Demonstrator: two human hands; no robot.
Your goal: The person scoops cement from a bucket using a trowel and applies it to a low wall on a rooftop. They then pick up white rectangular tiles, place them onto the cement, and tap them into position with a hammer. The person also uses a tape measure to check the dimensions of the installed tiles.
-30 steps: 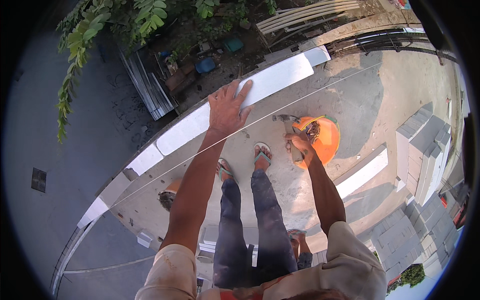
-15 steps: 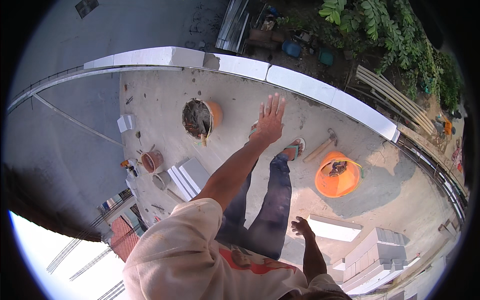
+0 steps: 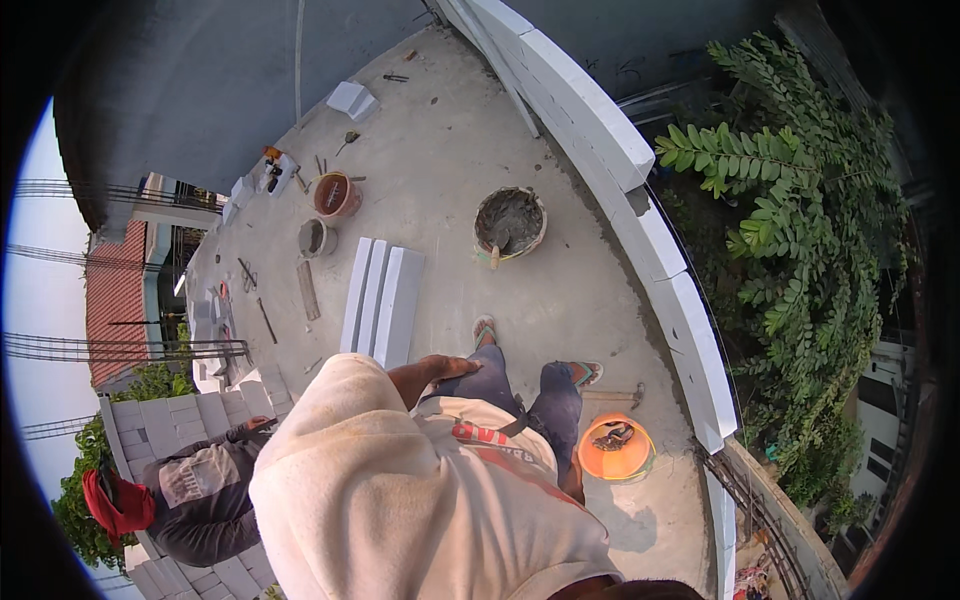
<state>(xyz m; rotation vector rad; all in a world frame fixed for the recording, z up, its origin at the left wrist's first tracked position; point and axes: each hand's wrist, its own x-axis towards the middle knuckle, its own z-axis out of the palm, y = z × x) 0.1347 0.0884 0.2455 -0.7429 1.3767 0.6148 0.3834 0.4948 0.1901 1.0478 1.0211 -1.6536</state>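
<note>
Head view: my left hand (image 3: 460,367) rests on my left trouser leg (image 3: 484,388), the fingers lying against the dark blue cloth; I cannot tell how wide they are spread. My right hand (image 3: 574,484) hangs beside my right thigh, partly hidden by my shirt (image 3: 430,480). Its fingers are in shadow, so I cannot tell whether they are spread, curled or gripping.

The orange bucket (image 3: 616,468) stands on the concrete floor (image 3: 450,160) just beside my right hand; contact between them cannot be confirmed. It contains dark items too small to identify. The hammer (image 3: 608,396) lies on the floor just beyond that bucket, near my right sandal (image 3: 592,374), its head toward the low wall of white blocks (image 3: 695,330), which runs along my right side.

Ahead of my feet stands a mortar bucket (image 3: 541,233) holding grey mortar (image 3: 512,212), with a tool handle (image 3: 495,258) projecting over the rim. To its left, three long white blocks (image 3: 383,300) lie side by side. Farther left I record a reddish-brown bucket (image 3: 351,201), a smaller grey bucket (image 3: 328,240) near it, and a wooden board (image 3: 308,290) on the floor. At far left, a co-worker (image 3: 195,480) in a red head covering (image 3: 118,502) is beside stacked blocks (image 3: 180,430). Leafy branches (image 3: 790,210) hang beyond the wall.
</note>
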